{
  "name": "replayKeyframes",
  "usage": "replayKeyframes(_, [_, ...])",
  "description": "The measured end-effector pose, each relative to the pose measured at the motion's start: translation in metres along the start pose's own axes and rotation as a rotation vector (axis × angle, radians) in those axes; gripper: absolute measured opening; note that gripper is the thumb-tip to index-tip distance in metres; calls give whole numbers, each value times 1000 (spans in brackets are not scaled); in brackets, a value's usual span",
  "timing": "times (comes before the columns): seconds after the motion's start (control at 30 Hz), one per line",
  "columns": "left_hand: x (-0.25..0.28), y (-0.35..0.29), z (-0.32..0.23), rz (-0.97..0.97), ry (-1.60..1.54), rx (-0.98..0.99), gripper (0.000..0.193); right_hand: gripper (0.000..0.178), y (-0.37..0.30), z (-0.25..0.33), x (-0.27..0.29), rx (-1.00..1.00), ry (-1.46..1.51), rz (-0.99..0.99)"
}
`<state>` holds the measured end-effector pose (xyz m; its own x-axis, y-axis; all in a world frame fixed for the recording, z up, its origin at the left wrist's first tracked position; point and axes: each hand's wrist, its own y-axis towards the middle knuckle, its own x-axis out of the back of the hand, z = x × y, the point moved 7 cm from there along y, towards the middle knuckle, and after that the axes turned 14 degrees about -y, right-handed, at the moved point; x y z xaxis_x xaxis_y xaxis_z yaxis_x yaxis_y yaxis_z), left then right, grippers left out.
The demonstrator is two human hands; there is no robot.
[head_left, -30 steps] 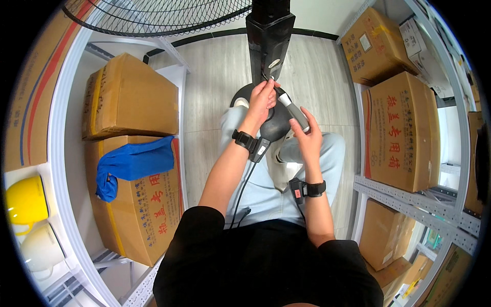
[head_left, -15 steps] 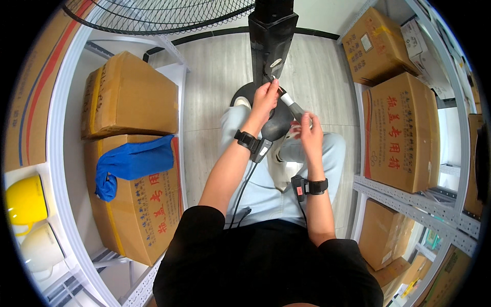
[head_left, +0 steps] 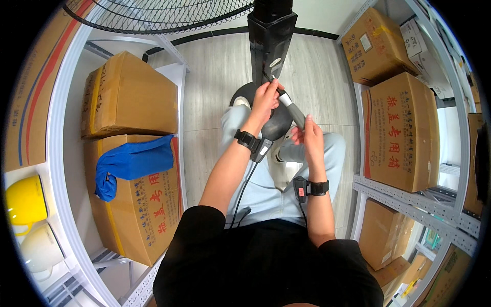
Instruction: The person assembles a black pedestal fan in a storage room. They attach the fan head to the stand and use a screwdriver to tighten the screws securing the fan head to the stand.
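My left hand (head_left: 265, 100) is closed, its fingertips pinched against the front of a black fan column (head_left: 271, 46). Between them runs the front end of a screwdriver-like tool with a grey handle (head_left: 295, 113) and a white collar (head_left: 285, 99); its tip is too small to make out. My right hand (head_left: 309, 137) curls around the handle's lower end, thumb along the top. The tool slants from the right hand up-left to the column. A round black base (head_left: 243, 93) lies at the column's foot, partly hidden by my legs.
The fan's wire cage (head_left: 169, 18) hangs at the upper left. Shelves with cardboard boxes (head_left: 135, 97) stand left, and more boxes (head_left: 394, 130) right. A blue cloth (head_left: 135, 161) lies on one left box. Yellow (head_left: 25, 200) and white mugs (head_left: 42, 249) sit far left. Cables (head_left: 244, 197) trail from my wrist straps.
My right hand has shifted slightly down along the tool, and its fingers have changed position on the handle. The left hand stays nearly in place at the column.
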<state>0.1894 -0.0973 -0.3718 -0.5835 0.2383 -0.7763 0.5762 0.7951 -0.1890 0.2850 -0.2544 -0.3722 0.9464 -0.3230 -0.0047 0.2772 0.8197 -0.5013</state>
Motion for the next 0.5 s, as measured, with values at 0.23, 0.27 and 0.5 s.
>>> replayKeyframes(0.23, [2, 3, 1, 43, -12, -26, 27, 35, -7, 14, 1, 190, 60, -338])
replayKeyframes(0.27, [3, 3, 1, 35, -14, -26, 27, 34, -4, 9, 5, 71, 49, -191])
replayKeyframes(0.5, [0, 3, 2, 43, -12, -18, 25, 38, -20, 37, 3, 544, -133, -434])
